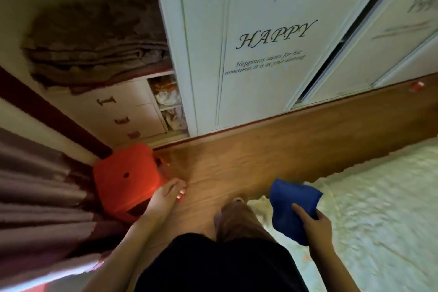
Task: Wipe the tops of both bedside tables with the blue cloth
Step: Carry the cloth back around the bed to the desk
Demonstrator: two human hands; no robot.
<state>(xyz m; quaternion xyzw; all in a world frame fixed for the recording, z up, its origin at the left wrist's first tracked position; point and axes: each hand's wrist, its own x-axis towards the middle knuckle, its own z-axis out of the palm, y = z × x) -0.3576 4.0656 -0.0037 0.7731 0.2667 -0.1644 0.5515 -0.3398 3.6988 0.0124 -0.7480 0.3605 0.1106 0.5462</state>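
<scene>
Right hand (315,225) grips crumpled blue cloth (292,206) over near edge of pale quilted bed (369,197). Left hand (166,197) empty, fingers loosely spread, beside red plastic stool (123,178) on wooden floor (260,154).

Wood-look floor (272,154) running diagonally through the middle, warm dim light falling on it. White sliding wardrobe doors (260,42) standing along the far side, one showing "HAPPY" lettering, dark gap sitting between two panels. Left of them, open shelving showing folded brown blankets (94,42) over white drawers (123,111) and small cubbies stuffed with fabric. Grey-brown curtain (35,192) hanging at left, red plastic stool (125,178) standing beside it. Pale textured bed cover (379,208) filling the right
</scene>
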